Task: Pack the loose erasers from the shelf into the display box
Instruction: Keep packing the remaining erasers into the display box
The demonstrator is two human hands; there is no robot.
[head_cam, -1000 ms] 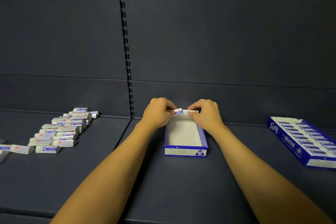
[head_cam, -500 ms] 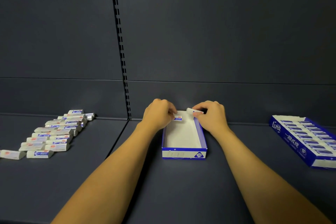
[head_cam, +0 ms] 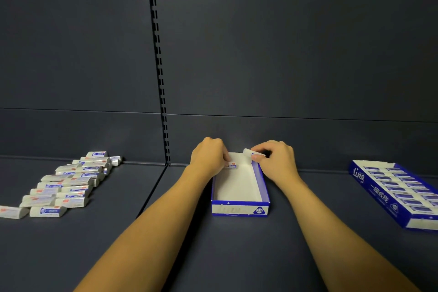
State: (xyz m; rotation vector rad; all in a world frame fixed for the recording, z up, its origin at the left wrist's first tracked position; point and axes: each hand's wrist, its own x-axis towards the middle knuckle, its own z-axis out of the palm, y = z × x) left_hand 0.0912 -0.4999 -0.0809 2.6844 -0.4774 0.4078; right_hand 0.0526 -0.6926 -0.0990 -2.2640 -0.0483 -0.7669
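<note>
Shelf roomy; hands probably gripping erasers.

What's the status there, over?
Left hand holds one eraser low in the display box. Right hand pinches another eraser at the back rim. Loose pile waits left. Nothing blocking.

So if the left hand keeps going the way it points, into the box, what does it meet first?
Probably the display box's white floor near its far end: the left hand holds an eraser low inside the box, so that eraser would touch down first. Depth is hard to judge.
</note>
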